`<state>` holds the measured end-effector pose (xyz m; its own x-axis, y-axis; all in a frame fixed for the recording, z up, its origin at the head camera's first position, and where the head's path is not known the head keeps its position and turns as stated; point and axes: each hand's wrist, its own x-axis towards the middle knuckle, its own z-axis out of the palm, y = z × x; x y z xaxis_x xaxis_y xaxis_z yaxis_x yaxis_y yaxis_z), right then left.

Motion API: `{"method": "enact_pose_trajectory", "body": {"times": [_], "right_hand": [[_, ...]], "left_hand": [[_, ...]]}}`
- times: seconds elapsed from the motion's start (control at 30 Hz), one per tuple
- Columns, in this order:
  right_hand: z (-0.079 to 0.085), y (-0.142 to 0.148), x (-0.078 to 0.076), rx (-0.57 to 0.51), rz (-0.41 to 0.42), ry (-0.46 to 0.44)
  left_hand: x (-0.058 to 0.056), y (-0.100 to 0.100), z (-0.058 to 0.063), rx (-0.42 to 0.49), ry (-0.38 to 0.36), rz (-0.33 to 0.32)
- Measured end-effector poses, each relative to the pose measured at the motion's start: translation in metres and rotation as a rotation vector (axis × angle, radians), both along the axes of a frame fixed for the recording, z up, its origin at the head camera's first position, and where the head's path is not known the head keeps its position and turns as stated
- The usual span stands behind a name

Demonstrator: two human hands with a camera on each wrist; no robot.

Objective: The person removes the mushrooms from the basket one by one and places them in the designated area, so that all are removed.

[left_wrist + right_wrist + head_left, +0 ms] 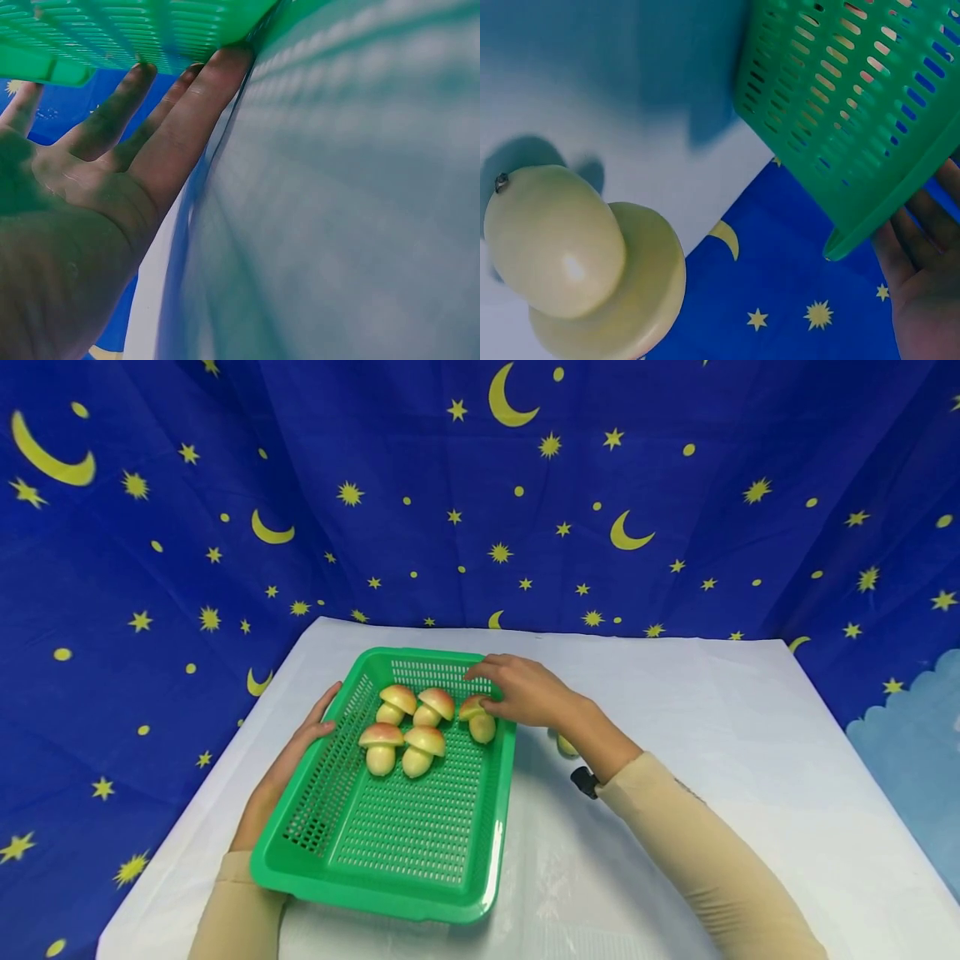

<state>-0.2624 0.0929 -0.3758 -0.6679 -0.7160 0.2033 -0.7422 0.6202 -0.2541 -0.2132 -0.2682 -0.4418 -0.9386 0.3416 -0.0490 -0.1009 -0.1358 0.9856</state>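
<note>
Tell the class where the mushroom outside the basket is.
In the head view, the mushroom lies on the white table just right of the green basket, partly hidden by the right arm.

Left sleeve (236,910): long, plain beige, between seven and eight o'clock in the head view, a seam near the cuff.
Right sleeve (697,852): matching beige, toward four o'clock, lightly creased along the forearm.
Dark mark (687,790): short, on the right sleeve's twelve o'clock edge, too small to make out.
Black wrist piece (584,782): small, about nine o'clock from the right cuff.
Hands, left (296,745) and right (525,689): bare.
</note>
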Motion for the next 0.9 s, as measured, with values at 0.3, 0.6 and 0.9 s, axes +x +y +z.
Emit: {"method": "enact_pose_trajectory", "body": {"times": [0.3, 0.6, 0.9], "right_hand": [[-0.001, -0.007, 0.0, 0.067, -0.028, -0.061], [-0.006, -0.013, -0.001, 0.12, -0.029, -0.068], [-0.007, -0.02, -0.006, 0.179, -0.022, -0.081]], "left_hand": [[-0.007, -0.002, -0.003, 0.004, 0.069, 0.013], [-0.006, -0.001, -0.003, 0.037, 0.041, 0.006], [-0.003, 0.001, -0.001, 0.034, 0.032, 0.01]]}}
